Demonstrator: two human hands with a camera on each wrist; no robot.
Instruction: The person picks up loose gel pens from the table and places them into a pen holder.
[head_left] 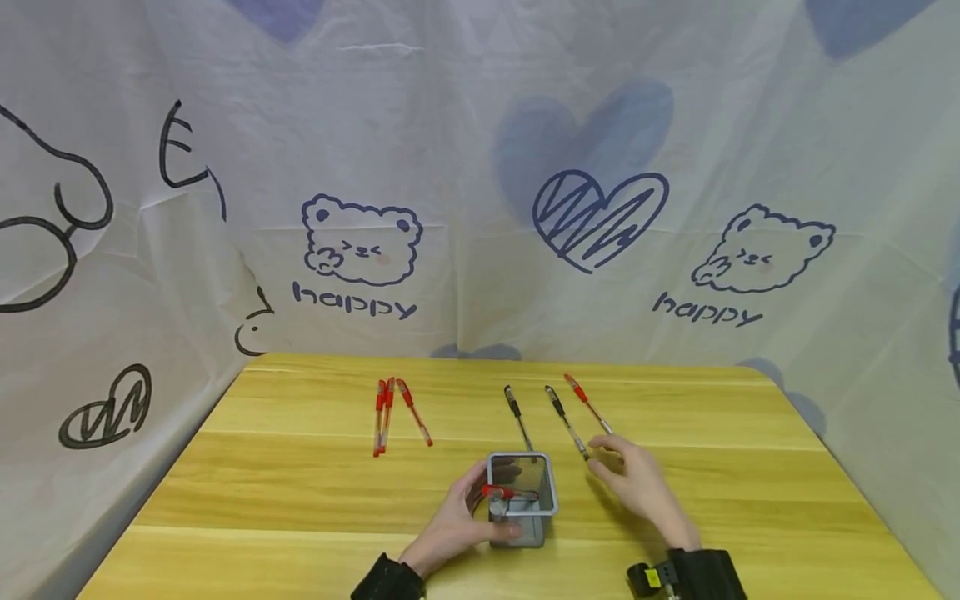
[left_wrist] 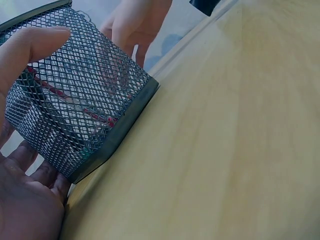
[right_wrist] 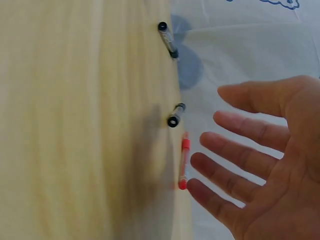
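My left hand (head_left: 453, 521) grips a grey mesh pen holder (head_left: 531, 533) from its left side, thumb across one wall. A red pen (head_left: 497, 492) leans inside the holder, also visible through the mesh (left_wrist: 105, 132) in the left wrist view. Over the table's right half, my right hand (head_left: 643, 485) has its fingers extended and apart, holding nothing. Nearest to its fingertips are a black-capped pen (head_left: 557, 404) and a red-capped pen (head_left: 577, 388); contact cannot be judged in the head view. Another black-capped pen (head_left: 513, 405) lies behind the holder.
Three red pens (head_left: 405, 392) lie in a group toward the back left of the wooden table (head_left: 300, 500). A white printed cloth (head_left: 465, 167) hangs behind the table and along its sides.
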